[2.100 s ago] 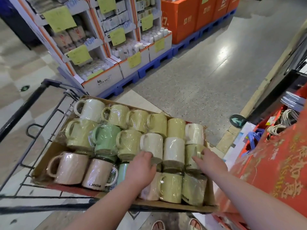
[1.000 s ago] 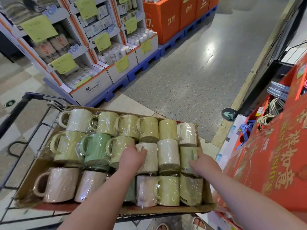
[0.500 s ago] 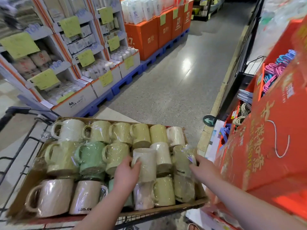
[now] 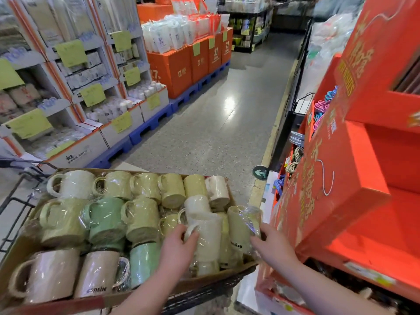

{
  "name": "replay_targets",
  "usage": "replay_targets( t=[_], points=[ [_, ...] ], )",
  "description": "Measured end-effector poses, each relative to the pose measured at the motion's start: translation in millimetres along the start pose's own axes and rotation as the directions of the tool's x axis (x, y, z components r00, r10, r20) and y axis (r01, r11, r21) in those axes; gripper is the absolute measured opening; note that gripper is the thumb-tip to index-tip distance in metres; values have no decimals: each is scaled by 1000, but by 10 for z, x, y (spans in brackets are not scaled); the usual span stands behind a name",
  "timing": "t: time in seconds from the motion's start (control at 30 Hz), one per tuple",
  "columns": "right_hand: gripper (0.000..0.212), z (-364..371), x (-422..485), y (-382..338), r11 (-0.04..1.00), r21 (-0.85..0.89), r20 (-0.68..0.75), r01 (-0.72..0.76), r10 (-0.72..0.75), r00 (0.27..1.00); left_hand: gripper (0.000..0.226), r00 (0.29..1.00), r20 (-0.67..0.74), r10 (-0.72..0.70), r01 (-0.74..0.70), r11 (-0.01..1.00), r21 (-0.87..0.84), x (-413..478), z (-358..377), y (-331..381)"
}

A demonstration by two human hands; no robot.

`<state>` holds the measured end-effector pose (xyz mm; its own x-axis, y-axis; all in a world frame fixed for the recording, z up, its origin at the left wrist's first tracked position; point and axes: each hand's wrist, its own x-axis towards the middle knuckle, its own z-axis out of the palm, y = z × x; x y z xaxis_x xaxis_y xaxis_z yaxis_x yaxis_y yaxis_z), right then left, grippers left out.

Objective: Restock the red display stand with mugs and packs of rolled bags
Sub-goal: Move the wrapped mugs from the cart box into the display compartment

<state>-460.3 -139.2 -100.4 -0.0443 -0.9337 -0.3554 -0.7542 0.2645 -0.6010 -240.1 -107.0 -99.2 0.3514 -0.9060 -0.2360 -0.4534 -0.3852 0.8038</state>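
Speckled aisle flooring fills centre frame. At lower left, a cardboard tray [image 4: 16,248] of film-wrapped mugs sits on a wire cart [image 4: 11,203]. The left hand [image 4: 179,245] is curled around a cream mug [image 4: 209,230] at its handle side. The right hand [image 4: 273,245] clasps a pale yellow mug [image 4: 239,226], which appears raised above its neighbours, though the wrap blurs this. Both mugs are at the tray's right end, beside the red display stand [image 4: 341,178] at the right of frame.
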Motion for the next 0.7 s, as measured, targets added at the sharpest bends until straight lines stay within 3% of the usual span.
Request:
replay_targets(
  t=[0.27,0.37,0.7],
  points=[
    [23,-437,-539,526,998,54,-66,-24,27,997,9,990,78,114,-112,993,-33,-498,451,287],
    [11,-695,-831,888,995,90,-71,-48,55,996,9,982,139,124,-118,992,-48,-801,767,438],
    [16,-1391,-1668,2029,975,205,-174,-87,123,977,25,937,281,205,-206,978,-27,-1864,1658,979]
  ],
)
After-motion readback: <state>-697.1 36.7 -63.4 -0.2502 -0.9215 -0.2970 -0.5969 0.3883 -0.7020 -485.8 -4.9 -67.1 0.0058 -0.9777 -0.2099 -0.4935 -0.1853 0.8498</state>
